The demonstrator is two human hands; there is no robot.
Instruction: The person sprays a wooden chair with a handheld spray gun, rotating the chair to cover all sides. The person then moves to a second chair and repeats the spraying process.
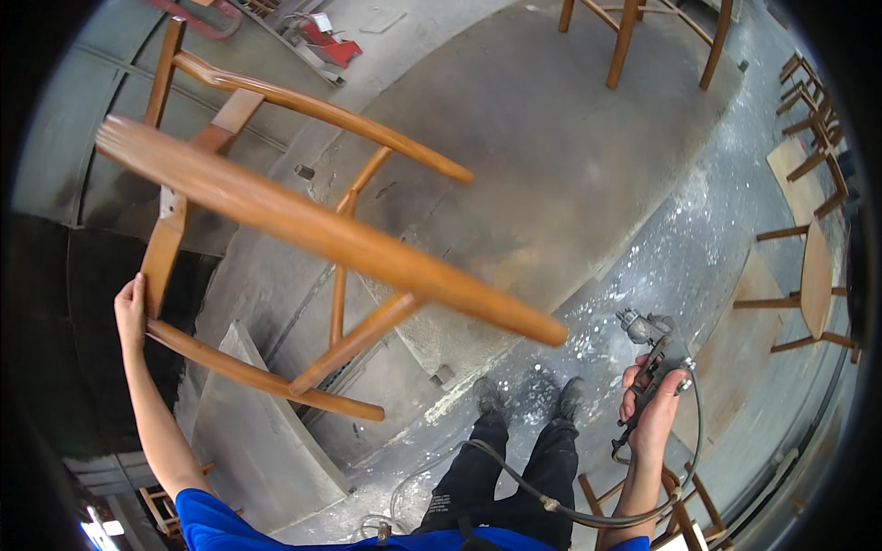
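In the head view, the left grip (130,312) clasps the edge of the frame (331,234) ahead-left of the shoes (570,399), the right grip (654,404) wraps the gun (669,347) ahead-right of them, and a slipping one-sided left hold could tip the frame.

Left and centre: the chair frame (331,234) I hold is smooth wood, its rounded rails glossy with a varnish-like sheen. Lower right: my spray gun (657,363) is metal, largely dull and smudged, with brighter fittings; its hose (700,404) looks smooth, rubber or plastic, I cannot tell which. Lower edge: my trousers (469,477) and blue shirt (220,519) are matt cloth. Upper centre: grey panel (551,184), matt and blotchy. Right: floor (661,239), dull, white-spattered.
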